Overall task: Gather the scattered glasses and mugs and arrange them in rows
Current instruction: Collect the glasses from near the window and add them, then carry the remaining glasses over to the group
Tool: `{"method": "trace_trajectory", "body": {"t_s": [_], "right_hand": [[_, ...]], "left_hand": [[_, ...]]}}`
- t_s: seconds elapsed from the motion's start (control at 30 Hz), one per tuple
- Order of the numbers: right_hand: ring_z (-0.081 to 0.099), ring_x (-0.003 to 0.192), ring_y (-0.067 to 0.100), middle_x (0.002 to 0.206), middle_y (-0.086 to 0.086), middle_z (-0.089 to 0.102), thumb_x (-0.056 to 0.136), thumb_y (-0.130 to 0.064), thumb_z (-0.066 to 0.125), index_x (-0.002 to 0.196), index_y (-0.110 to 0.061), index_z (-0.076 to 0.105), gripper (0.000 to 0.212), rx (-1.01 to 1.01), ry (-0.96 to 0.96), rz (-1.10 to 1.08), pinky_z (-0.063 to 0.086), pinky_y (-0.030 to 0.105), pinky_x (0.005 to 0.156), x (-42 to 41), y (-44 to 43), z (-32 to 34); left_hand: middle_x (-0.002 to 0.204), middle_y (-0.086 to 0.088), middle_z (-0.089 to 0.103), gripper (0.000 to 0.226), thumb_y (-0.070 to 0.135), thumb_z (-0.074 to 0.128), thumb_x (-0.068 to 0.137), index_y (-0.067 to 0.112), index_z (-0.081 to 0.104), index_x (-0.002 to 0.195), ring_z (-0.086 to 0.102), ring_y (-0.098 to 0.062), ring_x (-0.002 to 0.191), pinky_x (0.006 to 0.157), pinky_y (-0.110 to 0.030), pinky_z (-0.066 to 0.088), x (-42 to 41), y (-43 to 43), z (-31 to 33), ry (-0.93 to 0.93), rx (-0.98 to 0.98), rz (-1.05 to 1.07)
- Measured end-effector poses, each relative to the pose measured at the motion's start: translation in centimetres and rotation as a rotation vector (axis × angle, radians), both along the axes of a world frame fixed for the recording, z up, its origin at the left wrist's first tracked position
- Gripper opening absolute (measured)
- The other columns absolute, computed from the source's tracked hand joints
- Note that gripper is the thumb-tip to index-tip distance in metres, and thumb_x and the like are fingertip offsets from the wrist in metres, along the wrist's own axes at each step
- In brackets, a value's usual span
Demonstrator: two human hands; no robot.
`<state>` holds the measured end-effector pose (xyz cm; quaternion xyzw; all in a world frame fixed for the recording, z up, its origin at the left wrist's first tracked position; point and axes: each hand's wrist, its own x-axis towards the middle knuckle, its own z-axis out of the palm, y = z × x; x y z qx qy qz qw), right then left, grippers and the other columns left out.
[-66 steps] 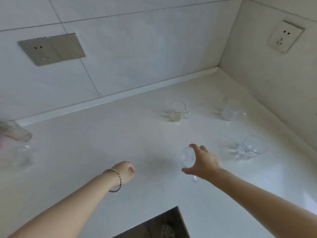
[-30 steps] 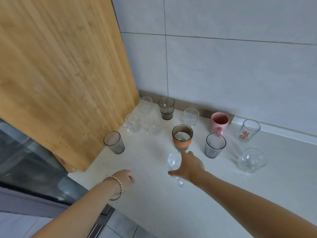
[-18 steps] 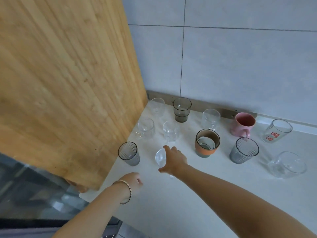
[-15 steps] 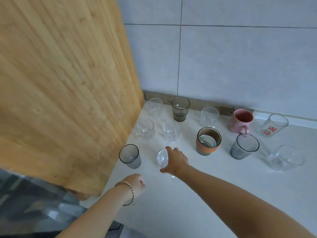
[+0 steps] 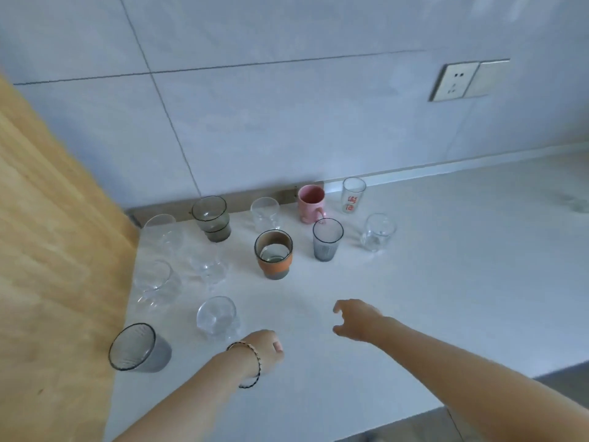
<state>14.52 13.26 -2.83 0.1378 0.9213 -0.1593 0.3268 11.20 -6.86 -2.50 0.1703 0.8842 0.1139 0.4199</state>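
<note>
A small clear stemmed glass (image 5: 216, 315) stands on the white counter (image 5: 446, 282), in the front row beside a grey ribbed glass (image 5: 137, 347). My right hand (image 5: 357, 319) hovers open and empty to its right. My left hand (image 5: 266, 349), with a bracelet at the wrist, is curled shut just below that glass and holds nothing. Behind stand an orange-banded cup (image 5: 273, 254), a grey glass (image 5: 326, 239), a pink mug (image 5: 310, 203), a clear glass with red print (image 5: 353, 194), a smoky stacked glass (image 5: 212, 222) and several clear glasses.
A wooden panel (image 5: 47, 250) bounds the counter on the left. The tiled wall (image 5: 287, 122) runs behind the rows, with a socket plate (image 5: 468, 79) at the upper right. One blurred glass (image 5: 578, 204) sits at the far right edge. The counter's front edge (image 5: 414, 419) drops off at the bottom right.
My right hand has set down the small clear glass beside the grey ribbed glass, let go and drawn back to the right. The view has swung to the right.
</note>
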Motion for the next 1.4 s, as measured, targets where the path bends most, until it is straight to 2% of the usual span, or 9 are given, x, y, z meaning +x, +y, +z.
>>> {"method": "trace_trajectory", "body": {"t_s": [0.07,0.2,0.43,0.6,0.83,0.97,1.07,1.17,1.4], "right_hand": [[0.046,0.130,0.019,0.140,0.001,0.048,0.092,-0.032,0.051,0.138,-0.021,0.042,0.048,0.043,-0.003,-0.108,0.038,0.029,0.103,2.5,5.2,0.8],[0.046,0.129,0.020,0.140,0.000,0.048,0.093,-0.033,0.049,0.138,-0.022,0.042,0.046,0.092,-0.012,-0.308,0.038,0.031,0.103,8.0,15.5,2.6],[0.051,0.123,0.024,0.135,0.003,0.050,0.093,-0.033,0.049,0.134,-0.020,0.046,0.043,0.148,0.053,-0.586,0.042,0.030,0.096,18.8,32.8,4.6],[0.053,0.121,0.022,0.132,0.001,0.053,0.091,-0.032,0.050,0.129,-0.022,0.050,0.040,0.173,0.108,-0.690,0.044,0.030,0.096,25.5,43.7,5.3],[0.053,0.119,0.022,0.129,0.001,0.056,0.093,-0.032,0.049,0.129,-0.020,0.050,0.039,0.175,0.157,-0.785,0.044,0.029,0.093,32.0,55.7,6.2],[0.053,0.120,0.022,0.131,0.003,0.054,0.093,-0.031,0.050,0.131,-0.019,0.049,0.040,0.189,0.192,-0.876,0.044,0.028,0.092,33.8,61.6,6.2],[0.053,0.120,0.023,0.134,0.005,0.051,0.092,-0.030,0.051,0.132,-0.018,0.048,0.042,0.204,0.218,-0.946,0.044,0.028,0.092,33.8,65.7,5.6],[0.053,0.120,0.025,0.135,0.008,0.048,0.091,-0.030,0.053,0.134,-0.015,0.045,0.047,0.234,0.244,-0.987,0.044,0.029,0.092,32.8,70.2,5.0],[0.053,0.117,0.031,0.133,0.014,0.044,0.089,-0.029,0.055,0.137,-0.009,0.038,0.055,0.244,0.251,-1.094,0.045,0.033,0.093,27.8,82.1,4.4]], "left_hand": [[0.102,-0.001,0.054,0.008,0.022,0.041,0.090,0.023,0.048,0.086,0.050,-0.017,0.095,0.086,-0.024,0.042,0.0,4.1,0.6,0.020,0.018,-0.061],[0.088,-0.001,0.051,0.025,0.018,0.041,0.090,0.024,0.043,0.065,0.048,-0.018,0.084,0.074,-0.020,0.037,1.0,13.0,1.9,0.080,0.051,-0.173],[0.094,-0.001,0.059,0.023,0.023,0.045,0.090,0.028,0.048,0.068,0.054,-0.016,0.086,0.076,-0.019,0.041,5.9,30.6,2.8,0.099,0.094,-0.317],[0.094,0.001,0.056,0.007,0.022,0.046,0.089,0.024,0.052,0.088,0.054,-0.016,0.087,0.079,-0.022,0.044,10.8,43.4,3.2,0.119,0.135,-0.398],[0.105,-0.006,0.064,0.024,0.020,0.045,0.090,0.015,0.062,0.106,0.051,-0.017,0.083,0.075,-0.020,0.039,15.4,58.1,4.8,0.130,0.176,-0.484],[0.090,-0.004,0.057,0.018,0.019,0.045,0.089,0.019,0.062,0.095,0.051,-0.019,0.080,0.073,-0.021,0.040,15.9,65.0,4.6,0.135,0.164,-0.547],[0.098,-0.004,0.061,0.025,0.021,0.046,0.089,0.013,0.063,0.107,0.052,-0.017,0.085,0.078,-0.022,0.042,15.5,70.0,3.7,0.138,0.151,-0.582],[0.112,-0.004,0.064,0.013,0.023,0.047,0.089,0.021,0.058,0.096,0.052,-0.016,0.089,0.087,-0.025,0.046,14.5,75.5,2.5,0.143,0.139,-0.634],[0.098,-0.001,0.058,0.008,0.020,0.045,0.089,0.024,0.052,0.089,0.053,-0.017,0.087,0.078,-0.021,0.042,11.0,87.9,0.2,0.074,0.115,-0.684]]}}
